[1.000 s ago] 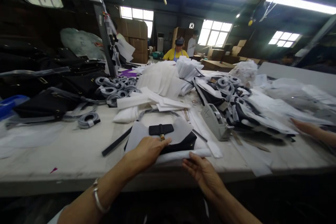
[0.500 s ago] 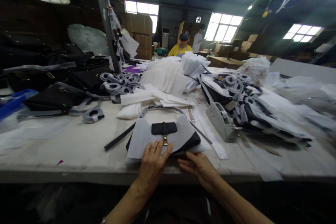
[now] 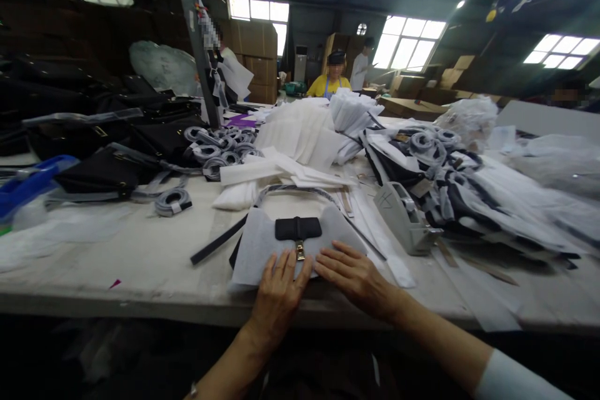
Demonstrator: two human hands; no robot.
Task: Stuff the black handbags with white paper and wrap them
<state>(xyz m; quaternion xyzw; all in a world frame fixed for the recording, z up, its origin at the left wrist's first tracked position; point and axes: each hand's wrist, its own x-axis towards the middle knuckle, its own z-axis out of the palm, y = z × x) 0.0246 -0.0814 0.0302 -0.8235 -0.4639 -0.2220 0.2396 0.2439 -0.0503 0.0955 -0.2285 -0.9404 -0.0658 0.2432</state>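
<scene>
A black handbag (image 3: 297, 229) lies on the table in front of me, its front mostly covered by a white foam sheet (image 3: 255, 244). The dark flap and its gold clasp (image 3: 300, 250) show through the sheet's cut-out. My left hand (image 3: 280, 284) lies flat on the sheet just below the clasp, fingers stretched out. To the right of the clasp, my right hand (image 3: 356, 275) also rests on the sheet with its fingers extended. The wrapped handle (image 3: 300, 189) arches behind the bag, and a dark strap end (image 3: 218, 240) sticks out on the left.
A grey tape dispenser (image 3: 407, 222) stands right of the bag. Behind it are stacked foam sheets (image 3: 300, 134) and wrapped strap coils (image 3: 215, 167). Black bags (image 3: 107, 169) are piled left, more wrapped bags (image 3: 473, 200) right. A person in yellow (image 3: 328, 82) sits across the table.
My right hand has moved up from the bag's lower edge onto the front sheet, which now covers the bag's right corner. The left hand stays below the clasp. The view has shifted slightly.
</scene>
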